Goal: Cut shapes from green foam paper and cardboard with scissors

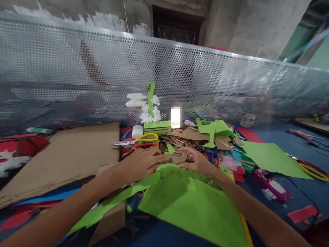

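Observation:
A small curved piece of brown cardboard is held between both my hands. My left hand has its fingers closed on the left end of it. At the right end, the fingers of my right hand pinch the piece. Below my hands lies a large green sheet, with a narrower green strip running under my left forearm. Scissors with yellow and red handles lie just beyond my left hand. My fingertips are partly hidden.
A green stand with a hook-shaped top and white crumpled pieces is ahead, beside a bright phone-like screen. Flat cardboard lies left. Rightward are a green sheet, a purple device and more scissors. A perforated metal panel stands behind.

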Demonstrator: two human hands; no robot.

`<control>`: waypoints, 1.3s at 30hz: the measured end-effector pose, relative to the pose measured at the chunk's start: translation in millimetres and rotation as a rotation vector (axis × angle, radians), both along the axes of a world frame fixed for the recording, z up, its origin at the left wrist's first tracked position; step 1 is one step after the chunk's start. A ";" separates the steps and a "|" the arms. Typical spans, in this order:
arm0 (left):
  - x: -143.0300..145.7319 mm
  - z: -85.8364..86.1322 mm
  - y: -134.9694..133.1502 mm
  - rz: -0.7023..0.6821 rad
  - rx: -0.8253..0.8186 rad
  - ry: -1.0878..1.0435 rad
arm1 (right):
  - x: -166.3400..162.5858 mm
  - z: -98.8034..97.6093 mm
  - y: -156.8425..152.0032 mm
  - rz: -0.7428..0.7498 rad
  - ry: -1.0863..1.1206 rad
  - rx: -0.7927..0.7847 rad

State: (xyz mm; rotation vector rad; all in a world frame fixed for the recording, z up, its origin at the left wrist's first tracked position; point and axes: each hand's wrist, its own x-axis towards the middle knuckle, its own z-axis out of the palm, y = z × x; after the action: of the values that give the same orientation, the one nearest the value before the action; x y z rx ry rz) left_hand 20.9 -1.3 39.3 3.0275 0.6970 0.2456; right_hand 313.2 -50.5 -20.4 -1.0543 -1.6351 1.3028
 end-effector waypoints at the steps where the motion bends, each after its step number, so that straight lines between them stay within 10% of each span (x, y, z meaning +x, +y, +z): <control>1: 0.3 -0.3 0.5 0.004 -0.022 -0.010 | -1.3 0.4 0.1 -0.021 -0.008 0.004; 23: -29.7 20.5 35.7 0.236 -0.205 -0.041 | 11.2 26.5 -6.2 -0.023 0.074 0.037; 39: -13.6 -4.1 23.9 -0.016 -0.103 -0.008 | 18.0 22.0 -3.7 0.033 0.073 0.066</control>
State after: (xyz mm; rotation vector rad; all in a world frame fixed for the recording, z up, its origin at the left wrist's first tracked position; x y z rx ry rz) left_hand 7.3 22.6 35.2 2.9313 0.6623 0.2143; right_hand 331.2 -54.2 1.6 -0.9336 -1.6356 1.2845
